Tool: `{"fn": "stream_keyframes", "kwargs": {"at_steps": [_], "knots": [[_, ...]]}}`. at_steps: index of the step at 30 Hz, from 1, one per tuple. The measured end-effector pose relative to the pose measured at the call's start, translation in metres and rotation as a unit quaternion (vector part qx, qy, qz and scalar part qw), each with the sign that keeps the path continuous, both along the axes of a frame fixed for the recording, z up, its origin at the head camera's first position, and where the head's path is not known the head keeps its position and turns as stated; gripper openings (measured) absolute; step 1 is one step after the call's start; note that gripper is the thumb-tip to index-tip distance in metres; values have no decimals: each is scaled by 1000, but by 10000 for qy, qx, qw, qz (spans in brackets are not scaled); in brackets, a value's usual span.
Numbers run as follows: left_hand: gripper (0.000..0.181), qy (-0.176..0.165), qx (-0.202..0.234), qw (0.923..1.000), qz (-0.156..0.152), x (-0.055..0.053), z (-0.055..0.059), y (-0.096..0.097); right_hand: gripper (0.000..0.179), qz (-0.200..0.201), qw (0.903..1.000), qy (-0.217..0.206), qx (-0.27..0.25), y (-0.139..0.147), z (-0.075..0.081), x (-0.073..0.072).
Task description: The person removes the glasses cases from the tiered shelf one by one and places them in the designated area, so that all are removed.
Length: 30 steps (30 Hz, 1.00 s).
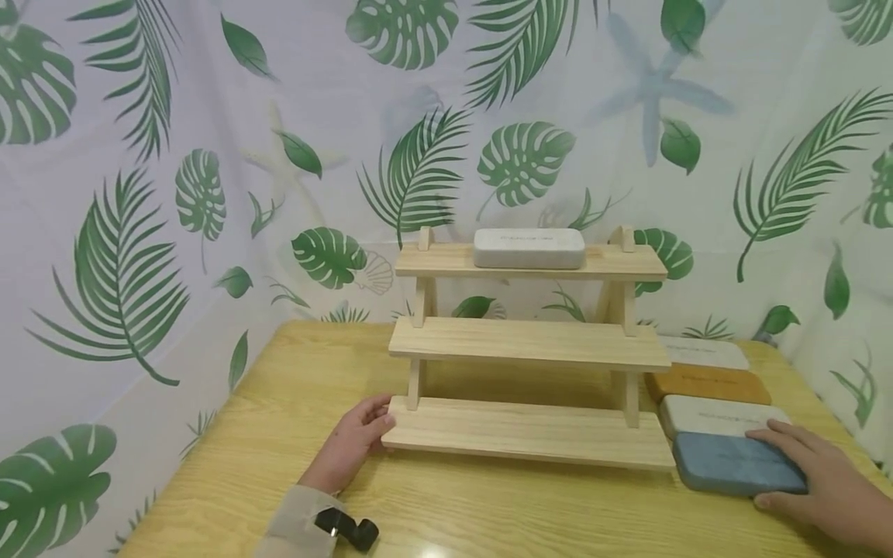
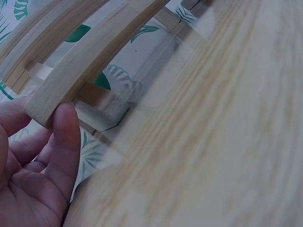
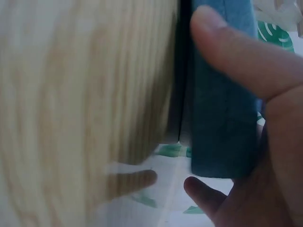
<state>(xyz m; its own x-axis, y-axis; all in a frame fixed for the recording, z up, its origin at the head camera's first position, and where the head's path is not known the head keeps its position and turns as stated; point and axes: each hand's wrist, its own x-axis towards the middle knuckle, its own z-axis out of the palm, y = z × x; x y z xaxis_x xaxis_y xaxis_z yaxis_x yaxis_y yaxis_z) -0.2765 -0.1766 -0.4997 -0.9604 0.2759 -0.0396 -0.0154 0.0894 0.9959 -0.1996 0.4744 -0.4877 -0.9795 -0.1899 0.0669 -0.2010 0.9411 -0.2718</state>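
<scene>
A three-tier wooden display stand (image 1: 523, 341) stands on the table. My left hand (image 1: 352, 442) holds the left end of its bottom board; in the left wrist view, thumb and fingers pinch the board's end (image 2: 71, 87). At the right, my right hand (image 1: 833, 484) grips a blue glasses case (image 1: 736, 463). The right wrist view has the thumb on one side of the blue case (image 3: 222, 113) and fingers partly hidden behind it. A white glasses case (image 1: 529, 249) lies on the top board.
Behind the blue case, beside the stand, are a whitish case (image 1: 718, 415), an orange case (image 1: 718, 381) and another white case (image 1: 705, 353). The wood-grain table (image 1: 488, 511) meets a leaf-printed cloth (image 1: 314, 194) at the back and sides.
</scene>
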Motion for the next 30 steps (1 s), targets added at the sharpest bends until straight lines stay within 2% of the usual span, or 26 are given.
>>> {"fn": "stream_keyframes", "kwargs": {"at_steps": [6, 14, 22, 26, 30], "knots": [[61, 61, 36, 10000, -69, -4, -2, 0, 98, -40, 9999, -9, 131, -4, 6, -5], [61, 37, 41, 9999, -96, 0, 0, -1, 99, -183, 9995, -238, -44, -7, 4, -8], [60, -25, 44, 10000, -45, 0, -3, -4, 94, -265, 9996, -50, -40, -19, 2, -7], [60, -16, 66, 10000, -39, 1, -4, -3, 89, -287, 9993, -74, -237, -24, 9, -7], [59, 89, 67, 9999, -42, 1, -3, -3, 89, -329, 9985, 49, -435, -36, 23, -14]]}}
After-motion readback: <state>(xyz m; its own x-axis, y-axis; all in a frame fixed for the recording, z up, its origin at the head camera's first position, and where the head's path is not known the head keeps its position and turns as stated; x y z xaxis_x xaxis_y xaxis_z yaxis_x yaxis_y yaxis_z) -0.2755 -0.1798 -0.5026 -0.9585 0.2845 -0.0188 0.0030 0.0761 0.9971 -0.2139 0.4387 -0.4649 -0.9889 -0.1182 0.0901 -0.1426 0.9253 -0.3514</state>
